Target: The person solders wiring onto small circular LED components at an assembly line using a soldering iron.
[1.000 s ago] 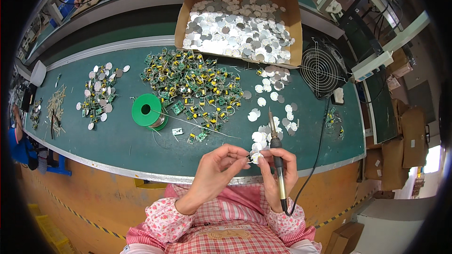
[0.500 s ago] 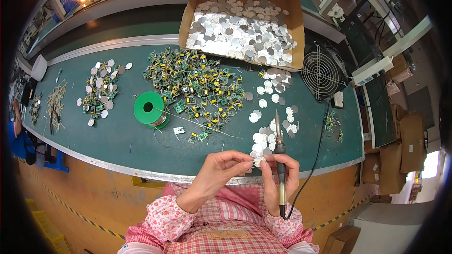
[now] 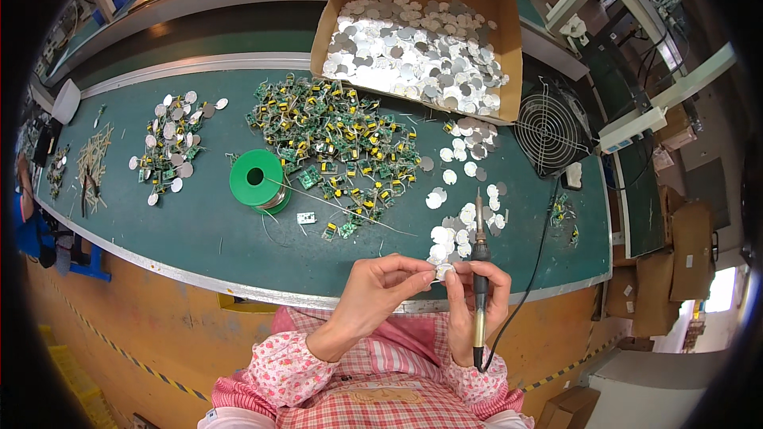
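Note:
Both of my hands meet at the table's front edge around a small round white-and-silver disc (image 3: 444,271). The thumb and fingers of my left hand (image 3: 373,298) pinch at the disc's left side. On its right side are the thumb and fingertip of my right hand (image 3: 470,302). That hand also holds a soldering iron (image 3: 479,290) upright, tip pointing away from me, its black cord trailing off to the right. More loose discs (image 3: 447,237) lie just beyond my fingertips. Whatever may be under the held disc is hidden by my fingers.
A green solder spool (image 3: 248,167) stands left of centre, its wire stretching right. Behind it is a heap of small circuit boards (image 3: 334,139). Farther left lie boards with discs (image 3: 169,143). A cardboard box (image 3: 513,71) of discs and a black fan (image 3: 548,127) stand at the back.
The whole view has shifted slightly, with the table's things a little farther right. My hands keep nearly the same grip; the disc between them looks tilted a little differently.

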